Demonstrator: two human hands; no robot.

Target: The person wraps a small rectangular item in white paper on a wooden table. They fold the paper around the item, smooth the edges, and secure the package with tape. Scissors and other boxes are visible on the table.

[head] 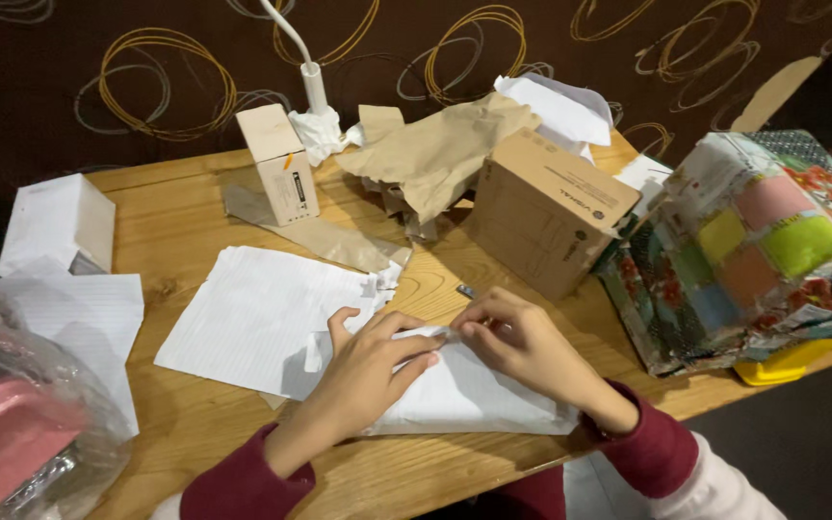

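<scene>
My left hand (368, 371) lies flat, fingers spread, pinning the white folded paper packet (464, 395) to the wooden counter (195, 424) so it won't slide. My right hand (522, 347), at three o'clock, pinches the packet's top edge closed.

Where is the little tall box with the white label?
In the head view, the small box stands upright at the back left of the wooden table, beside the white lamp stem and left of the crumpled brown paper.

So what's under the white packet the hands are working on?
The white packet lies on the wooden table, its left edge overlapping a lined paper sheet. Both hands, left and right, press on it; anything beneath is covered.
</scene>
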